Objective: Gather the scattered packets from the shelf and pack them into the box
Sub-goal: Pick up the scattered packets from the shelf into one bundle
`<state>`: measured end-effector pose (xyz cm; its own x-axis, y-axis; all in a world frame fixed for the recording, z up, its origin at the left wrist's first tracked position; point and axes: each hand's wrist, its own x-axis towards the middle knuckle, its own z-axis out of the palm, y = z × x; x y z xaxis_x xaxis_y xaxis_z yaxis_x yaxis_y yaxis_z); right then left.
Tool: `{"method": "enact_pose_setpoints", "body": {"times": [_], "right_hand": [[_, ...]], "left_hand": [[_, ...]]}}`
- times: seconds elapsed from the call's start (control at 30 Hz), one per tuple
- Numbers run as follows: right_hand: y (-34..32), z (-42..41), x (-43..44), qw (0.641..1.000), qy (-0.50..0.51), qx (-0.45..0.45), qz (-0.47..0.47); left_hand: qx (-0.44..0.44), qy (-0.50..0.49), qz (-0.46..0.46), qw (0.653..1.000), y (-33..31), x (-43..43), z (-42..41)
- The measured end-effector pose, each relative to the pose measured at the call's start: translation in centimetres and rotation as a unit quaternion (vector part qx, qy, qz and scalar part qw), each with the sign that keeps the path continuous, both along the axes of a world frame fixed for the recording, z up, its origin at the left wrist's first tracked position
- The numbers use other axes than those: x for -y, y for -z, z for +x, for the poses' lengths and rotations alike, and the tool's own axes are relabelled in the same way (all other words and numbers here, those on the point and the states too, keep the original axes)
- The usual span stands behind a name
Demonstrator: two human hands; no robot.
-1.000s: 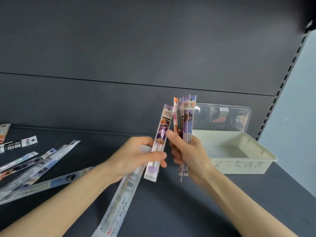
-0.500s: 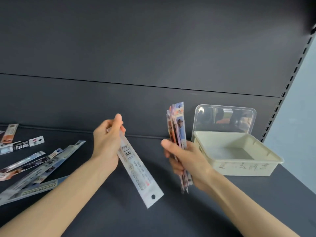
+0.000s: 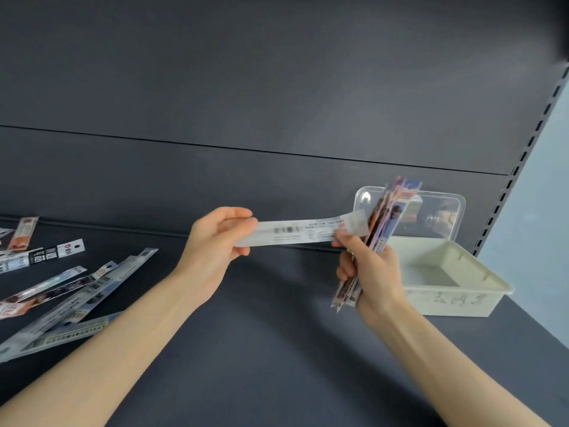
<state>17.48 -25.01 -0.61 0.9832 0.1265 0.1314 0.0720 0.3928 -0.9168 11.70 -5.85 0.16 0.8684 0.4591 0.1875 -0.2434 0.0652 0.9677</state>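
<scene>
Far to the left of the left hand (image 3: pixel 215 241) and its fingers, scattered packets (image 3: pixel 77 291) lie loose on the dark shelf (image 3: pixel 277 349), several overlapping. The hand is raised over the shelf, its fingers (image 3: pixel 237 223) and thumb pinched on one end of a long white packet (image 3: pixel 295 234), barcode side showing, which runs level to the right. Its far end meets the right hand (image 3: pixel 369 272), whose fingers (image 3: pixel 345 268) are curled tight round an upright bundle of packets (image 3: pixel 388 229). That spot is blurred, so whether the white packet's end is tucked into the bundle cannot be told. Just right of those fingers the cream box (image 3: pixel 462 300) sits on the shelf, a clear lid (image 3: pixel 443 211) propped behind it.
</scene>
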Motion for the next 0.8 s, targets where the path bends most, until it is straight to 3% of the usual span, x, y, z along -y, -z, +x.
{"method": "enact_pose_setpoints", "body": {"times": [0.07,0.27,0.33,0.4,0.53,0.67,0.8], "right_hand": [[-0.2,-0.1,0.1,1.000,-0.007,-0.005,0.020],[0.3,-1.0,-0.4,0.992,-0.094,0.017,-0.087],[0.6,-1.0,-0.5,0.988,-0.102,0.040,-0.111],[0.4,-1.0,-0.6,0.983,-0.100,0.090,-0.128],[0.4,-1.3,-0.9,0.973,-0.126,0.153,-0.114],[1.6,-1.8,-1.5,0.940,-0.183,0.203,-0.203],[2.1,-1.8,-2.3,0.934,-0.208,0.194,-0.215]], "left_hand": [[-0.023,0.080,0.065,0.994,0.1,0.3,-0.3],[-0.084,0.223,0.217,0.947,1.3,2.9,-0.8],[-0.098,0.230,0.262,0.932,1.2,2.9,-0.8],[-0.085,0.166,0.259,0.948,0.9,2.5,-0.6],[0.002,0.060,0.164,0.985,0.8,2.1,0.0],[0.042,0.143,0.166,0.975,0.4,3.2,-0.5],[0.064,0.170,0.159,0.970,-0.4,4.6,-1.0]]}}
